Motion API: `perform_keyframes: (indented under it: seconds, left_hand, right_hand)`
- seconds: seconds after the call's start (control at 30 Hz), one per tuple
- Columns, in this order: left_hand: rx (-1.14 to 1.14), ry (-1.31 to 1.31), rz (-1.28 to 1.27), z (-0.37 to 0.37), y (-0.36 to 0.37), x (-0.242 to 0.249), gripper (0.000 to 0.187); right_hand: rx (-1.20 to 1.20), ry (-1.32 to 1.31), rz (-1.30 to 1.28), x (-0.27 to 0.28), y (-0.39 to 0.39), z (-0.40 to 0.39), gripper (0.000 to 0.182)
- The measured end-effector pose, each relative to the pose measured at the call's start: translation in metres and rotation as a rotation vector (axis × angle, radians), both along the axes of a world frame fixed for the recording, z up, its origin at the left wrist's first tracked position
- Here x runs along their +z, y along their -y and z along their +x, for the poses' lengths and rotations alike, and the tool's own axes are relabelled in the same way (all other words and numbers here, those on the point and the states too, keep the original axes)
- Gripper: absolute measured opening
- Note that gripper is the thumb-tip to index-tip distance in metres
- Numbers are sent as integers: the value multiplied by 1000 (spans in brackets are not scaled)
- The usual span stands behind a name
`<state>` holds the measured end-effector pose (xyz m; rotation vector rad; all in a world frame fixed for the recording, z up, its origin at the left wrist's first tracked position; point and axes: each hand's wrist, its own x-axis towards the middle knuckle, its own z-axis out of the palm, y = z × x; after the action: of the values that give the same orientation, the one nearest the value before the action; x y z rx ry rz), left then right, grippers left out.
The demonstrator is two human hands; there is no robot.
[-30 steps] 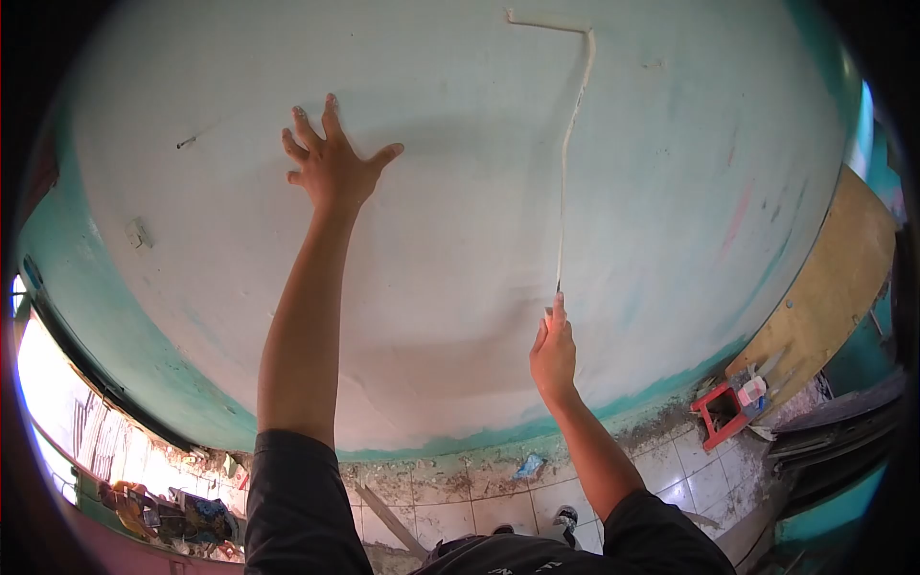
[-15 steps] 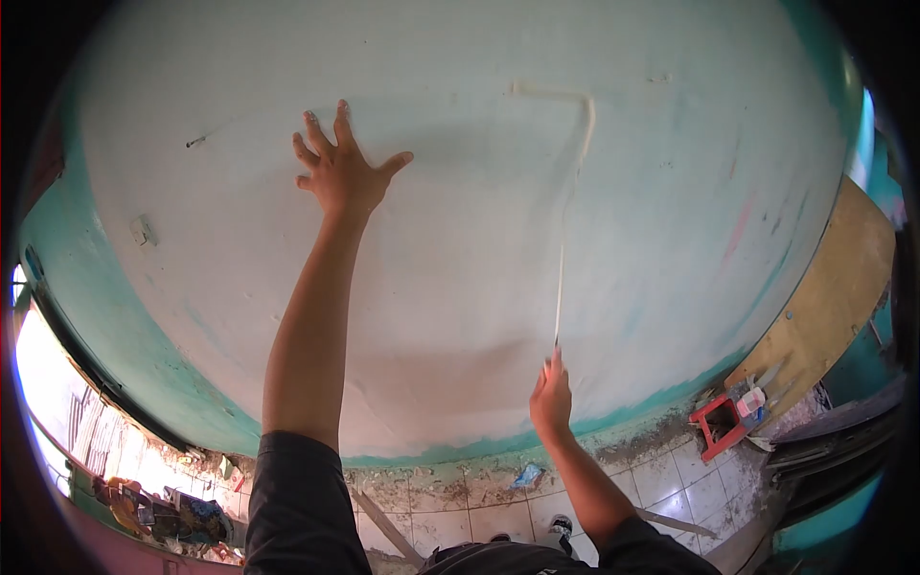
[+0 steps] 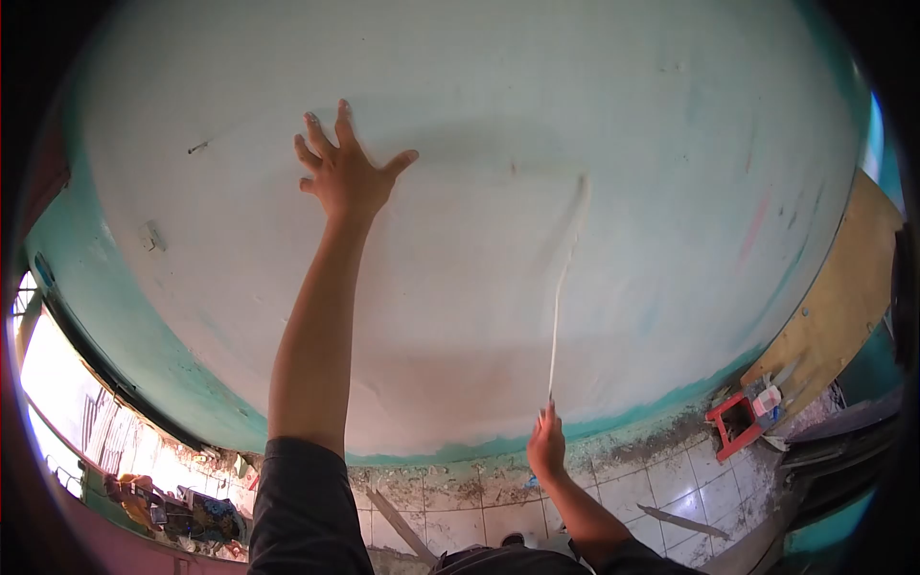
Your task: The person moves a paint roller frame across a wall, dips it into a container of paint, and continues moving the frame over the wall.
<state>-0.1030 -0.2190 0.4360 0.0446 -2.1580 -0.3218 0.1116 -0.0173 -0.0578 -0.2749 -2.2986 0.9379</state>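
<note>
Clearly, the left hand (image 3: 350, 180) spreads wide against the pale wall (image 3: 460, 287) — the right hand (image 3: 546, 443), lower down, grips a thin white rod (image 3: 555, 321) by its bottom end. The rod rises right of the left hand; 1 red stool (image 3: 738, 448) stands farther right.

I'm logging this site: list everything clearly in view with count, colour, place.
painted wall: 1, whitish, teal-edged, ahead
long thin rod: 1, off-white, before wall
square fitting: 1, pale, wall left
peg: 1, dark, wall upper left
plastic stool: 1, red, right
flat board: 1, tan, right
wooden planks: 2, greyish, floor
tiled floor: 1, whitish, bottom
mixed clutter: uncounted, multicoloured, lower left
sleeves: 2, dark, bottom
left hand: 1, bare, spread over wall
right hand: 1, bare, around rod's lower end
</note>
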Motion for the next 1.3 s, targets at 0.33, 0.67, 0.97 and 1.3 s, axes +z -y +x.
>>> perform_keyframes:
  seconds: [0.33, 0.67, 0.97, 1.3]
  left_hand:
    - [-10, -6, -8, 1, -1, -1, 126]
    - [-9, -6, -8, -1, -1, -3, 126]
    - [-7, -11, -2, 0, -1, -2, 124]
    - [20, 19, -8, 3, -1, -1, 127]
  right_hand:
    - [-52, -152, 22, 124, -1, -63, 54]
    - [-24, -156, 145, 27, -6, -10, 56]
    - [5, -186, 5, 190, 0, -68, 56]
    - [25, -154, 99, 9, 4, -1, 58]
